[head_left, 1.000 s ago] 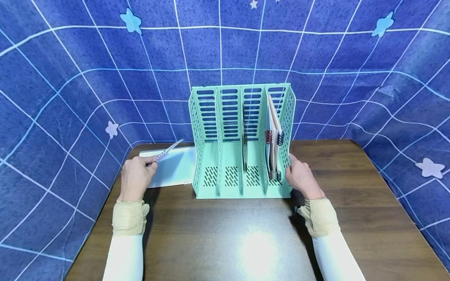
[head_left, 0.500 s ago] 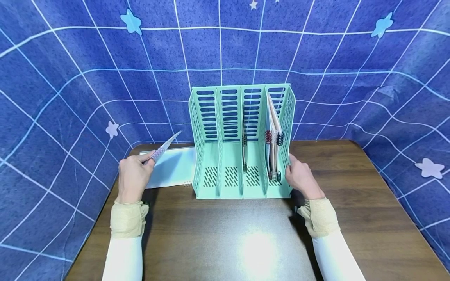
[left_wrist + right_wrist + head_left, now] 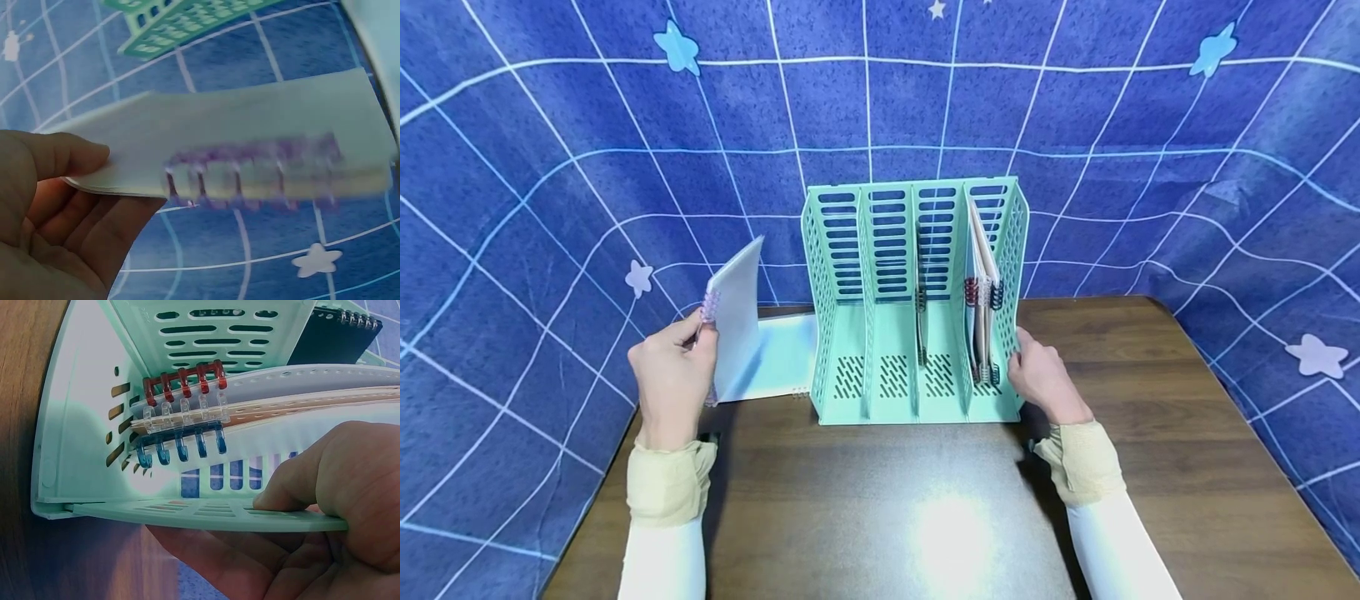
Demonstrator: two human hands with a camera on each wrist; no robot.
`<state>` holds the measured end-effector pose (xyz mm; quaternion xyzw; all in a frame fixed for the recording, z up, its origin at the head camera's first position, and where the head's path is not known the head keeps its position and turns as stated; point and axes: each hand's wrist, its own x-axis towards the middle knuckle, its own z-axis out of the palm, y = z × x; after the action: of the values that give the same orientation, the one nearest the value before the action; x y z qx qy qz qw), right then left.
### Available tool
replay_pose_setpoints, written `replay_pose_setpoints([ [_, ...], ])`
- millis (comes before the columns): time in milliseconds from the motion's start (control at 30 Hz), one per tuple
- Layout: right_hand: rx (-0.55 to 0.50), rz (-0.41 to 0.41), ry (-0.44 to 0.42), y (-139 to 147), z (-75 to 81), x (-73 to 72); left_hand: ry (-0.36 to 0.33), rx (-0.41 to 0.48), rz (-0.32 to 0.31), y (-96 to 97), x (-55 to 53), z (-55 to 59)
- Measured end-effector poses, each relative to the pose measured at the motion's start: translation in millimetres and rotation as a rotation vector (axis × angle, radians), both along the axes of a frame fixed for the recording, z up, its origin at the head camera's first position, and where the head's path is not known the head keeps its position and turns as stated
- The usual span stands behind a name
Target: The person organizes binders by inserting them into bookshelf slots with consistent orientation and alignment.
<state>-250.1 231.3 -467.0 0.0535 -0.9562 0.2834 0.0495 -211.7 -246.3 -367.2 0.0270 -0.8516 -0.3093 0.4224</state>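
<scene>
My left hand (image 3: 672, 375) pinches a pale loose-leaf notebook (image 3: 739, 304) with purple rings, holding it upright left of the mint-green file rack (image 3: 891, 333). In the left wrist view the thumb lies on the notebook's cover (image 3: 262, 115) and the fingers are underneath. My right hand (image 3: 1042, 379) grips the rack's right side wall, thumb inside and fingers outside in the right wrist view. Several ring notebooks (image 3: 985, 258) stand in the rightmost compartment, with red, clear and dark blue rings (image 3: 181, 444). A dark spiral notebook (image 3: 921, 321) stands in the third compartment from the left.
A light blue spiral notebook (image 3: 786, 354) lies flat on the brown wooden table (image 3: 850, 517), against the rack's left side and partly behind the held notebook. Blue cloth (image 3: 737, 108) with white lines and stars hangs behind and at both sides.
The left hand has moved a little left and turned the purple-ringed notebook from a slanted, nearly edge-on pose to upright, its cover now showing. The right hand stays on the rack.
</scene>
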Motion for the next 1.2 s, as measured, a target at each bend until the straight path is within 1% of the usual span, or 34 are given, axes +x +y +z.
replay_pose_setpoints([
  [167, 0.000, -0.004, -0.014, 0, 1.8, 0.4, 0.054, 0.088, -0.016, 7.4, 14.6, 13.3],
  [267, 0.000, -0.004, -0.021, 0, 2.2, 0.3, 0.093, 0.151, -0.041, 11.9, 22.7, 20.3],
  [367, 0.003, -0.002, -0.028, -1, 2.7, 0.2, 0.132, 0.195, -0.065, 19.0, 31.9, 28.7],
  [500, 0.003, -0.002, -0.027, -1, 3.4, 0.4, 0.167, 0.229, -0.097, 33.1, 46.9, 40.6],
  [567, 0.002, 0.000, -0.023, -2, 3.9, 0.7, 0.179, 0.245, -0.126, 41.6, 54.2, 45.5],
  [700, 0.002, 0.000, -0.026, -3, 3.4, 1.5, 0.193, 0.268, -0.167, 59.6, 64.2, 50.9],
  [833, -0.005, 0.000, -0.028, -2, 3.1, 1.9, 0.200, 0.292, -0.223, 77.0, 65.9, 51.5],
  [1000, -0.007, 0.000, -0.023, -1, 1.3, 1.7, 0.211, 0.317, -0.271, 95.4, 62.1, 50.6],
  [1067, -0.004, -0.001, -0.028, 0, 1.0, 1.7, 0.203, 0.330, -0.292, 102.2, 60.7, 50.0],
  [1200, 0.000, -0.005, -0.033, 0, 1.6, 1.3, 0.163, 0.355, -0.337, 116.4, 59.6, 48.6],
])
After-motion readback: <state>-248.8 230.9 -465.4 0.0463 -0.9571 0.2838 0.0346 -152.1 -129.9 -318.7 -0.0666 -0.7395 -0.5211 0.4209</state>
